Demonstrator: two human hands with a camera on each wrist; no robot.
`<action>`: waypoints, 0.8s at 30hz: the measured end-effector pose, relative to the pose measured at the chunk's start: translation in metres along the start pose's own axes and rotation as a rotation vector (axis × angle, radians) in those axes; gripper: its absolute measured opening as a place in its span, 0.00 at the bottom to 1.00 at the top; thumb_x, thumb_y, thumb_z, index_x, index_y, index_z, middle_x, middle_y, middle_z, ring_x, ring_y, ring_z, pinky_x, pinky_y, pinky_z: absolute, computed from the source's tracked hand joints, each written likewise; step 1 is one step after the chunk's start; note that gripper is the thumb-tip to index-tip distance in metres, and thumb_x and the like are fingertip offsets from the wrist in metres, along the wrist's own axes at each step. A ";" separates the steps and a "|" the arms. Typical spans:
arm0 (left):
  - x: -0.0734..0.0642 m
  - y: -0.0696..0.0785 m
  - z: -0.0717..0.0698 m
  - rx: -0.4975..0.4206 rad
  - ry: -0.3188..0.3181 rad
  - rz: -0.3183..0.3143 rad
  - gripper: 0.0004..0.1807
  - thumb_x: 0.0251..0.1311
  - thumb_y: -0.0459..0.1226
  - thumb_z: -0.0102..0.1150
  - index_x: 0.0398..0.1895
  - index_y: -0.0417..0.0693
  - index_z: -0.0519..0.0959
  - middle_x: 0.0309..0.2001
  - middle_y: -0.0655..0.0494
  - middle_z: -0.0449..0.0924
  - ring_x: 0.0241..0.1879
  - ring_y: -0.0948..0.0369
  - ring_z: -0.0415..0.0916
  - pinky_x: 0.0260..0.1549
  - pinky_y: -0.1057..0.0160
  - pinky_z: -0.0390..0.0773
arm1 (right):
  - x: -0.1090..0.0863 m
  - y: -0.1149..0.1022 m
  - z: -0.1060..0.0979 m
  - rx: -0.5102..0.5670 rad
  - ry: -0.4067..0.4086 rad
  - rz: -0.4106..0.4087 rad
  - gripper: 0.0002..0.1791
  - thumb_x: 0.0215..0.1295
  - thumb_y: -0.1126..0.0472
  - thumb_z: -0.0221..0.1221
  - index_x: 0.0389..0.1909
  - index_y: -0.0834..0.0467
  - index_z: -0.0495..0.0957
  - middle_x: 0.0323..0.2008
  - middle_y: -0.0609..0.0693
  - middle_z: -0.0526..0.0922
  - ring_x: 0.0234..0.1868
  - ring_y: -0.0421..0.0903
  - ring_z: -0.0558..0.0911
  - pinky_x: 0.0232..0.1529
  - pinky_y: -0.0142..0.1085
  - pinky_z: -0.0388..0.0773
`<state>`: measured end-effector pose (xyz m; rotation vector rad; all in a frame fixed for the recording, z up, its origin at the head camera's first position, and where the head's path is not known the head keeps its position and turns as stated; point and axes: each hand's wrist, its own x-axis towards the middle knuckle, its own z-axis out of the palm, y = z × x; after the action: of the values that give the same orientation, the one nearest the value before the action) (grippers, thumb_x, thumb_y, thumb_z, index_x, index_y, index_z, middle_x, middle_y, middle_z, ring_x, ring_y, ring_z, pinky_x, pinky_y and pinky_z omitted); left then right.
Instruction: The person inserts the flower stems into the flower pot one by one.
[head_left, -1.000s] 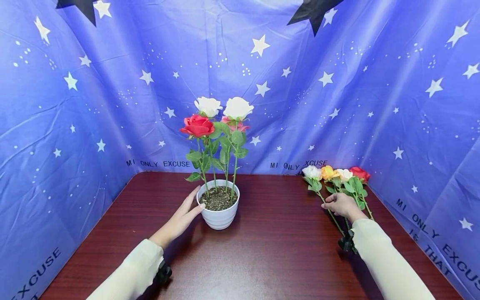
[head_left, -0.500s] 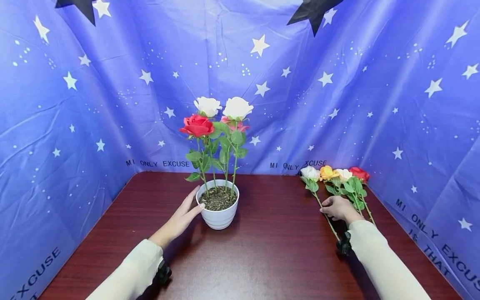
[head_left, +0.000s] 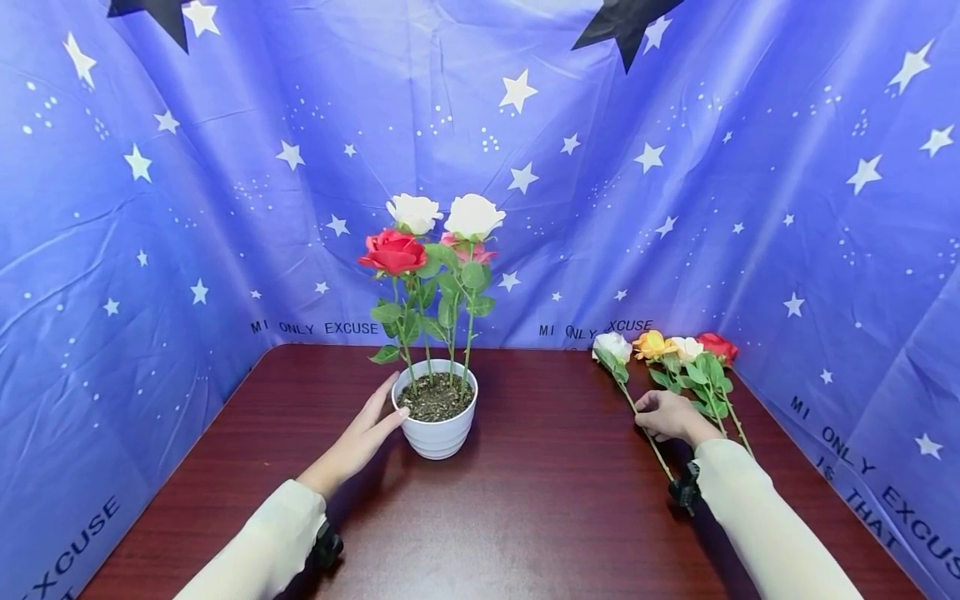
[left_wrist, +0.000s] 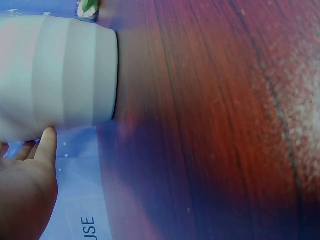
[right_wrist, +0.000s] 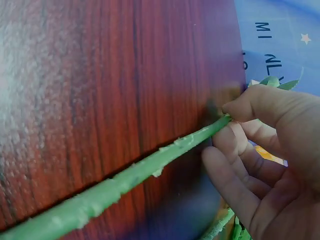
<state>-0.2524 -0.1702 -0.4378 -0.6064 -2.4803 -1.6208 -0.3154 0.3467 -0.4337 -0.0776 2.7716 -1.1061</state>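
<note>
A white rose with a long green stem lies at an angle on the right of the table. My right hand pinches that stem partway along, between thumb and fingertips. On the left, a white pot of soil stands upright, holding two white roses, a red rose and a pink rose. Against the pot's left side rests my left hand, fingers fairly straight, thumb at the rim. In the left wrist view the fingertips touch the ridged wall of the pot.
Right of the pinched stem lie an orange rose, a cream rose and a red rose, close together. A starry blue cloth hangs around the brown table at the back and sides.
My right hand has moved slightly left and nearer, drawing the white rose away from the other loose roses. The left hand and the pot have stayed in place.
</note>
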 end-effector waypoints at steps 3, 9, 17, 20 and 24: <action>0.000 -0.001 0.000 -0.001 -0.002 -0.001 0.37 0.74 0.42 0.51 0.80 0.42 0.50 0.79 0.42 0.46 0.77 0.47 0.40 0.71 0.40 0.41 | -0.001 -0.001 -0.001 0.029 -0.001 -0.012 0.15 0.64 0.66 0.60 0.47 0.71 0.74 0.27 0.55 0.82 0.28 0.47 0.82 0.31 0.41 0.84; 0.000 0.000 0.000 -0.001 0.001 -0.001 0.37 0.74 0.42 0.51 0.80 0.42 0.50 0.78 0.41 0.46 0.77 0.47 0.40 0.72 0.40 0.40 | -0.002 -0.004 -0.006 0.067 -0.014 -0.062 0.16 0.66 0.66 0.58 0.48 0.73 0.72 0.29 0.55 0.80 0.28 0.46 0.81 0.31 0.40 0.84; -0.001 0.001 0.000 -0.011 0.001 -0.009 0.37 0.74 0.41 0.52 0.80 0.42 0.50 0.78 0.40 0.46 0.77 0.46 0.40 0.72 0.40 0.41 | -0.005 -0.010 -0.008 0.089 -0.022 -0.078 0.16 0.66 0.67 0.58 0.49 0.73 0.70 0.29 0.55 0.79 0.28 0.46 0.81 0.33 0.44 0.85; -0.001 0.001 0.000 -0.009 0.000 -0.008 0.37 0.74 0.41 0.52 0.80 0.42 0.49 0.78 0.40 0.46 0.77 0.46 0.40 0.71 0.40 0.41 | -0.006 -0.013 -0.009 0.107 -0.023 -0.091 0.16 0.65 0.68 0.58 0.49 0.73 0.70 0.29 0.53 0.78 0.28 0.46 0.81 0.33 0.44 0.85; 0.000 0.001 0.000 -0.004 -0.004 -0.004 0.37 0.74 0.41 0.51 0.80 0.42 0.49 0.78 0.40 0.46 0.77 0.46 0.40 0.71 0.40 0.41 | -0.008 -0.017 -0.011 0.138 -0.024 -0.110 0.17 0.65 0.68 0.58 0.50 0.74 0.69 0.28 0.52 0.78 0.27 0.46 0.80 0.32 0.43 0.84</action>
<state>-0.2518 -0.1703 -0.4370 -0.6057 -2.4835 -1.6275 -0.3100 0.3429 -0.4132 -0.2285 2.6894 -1.3105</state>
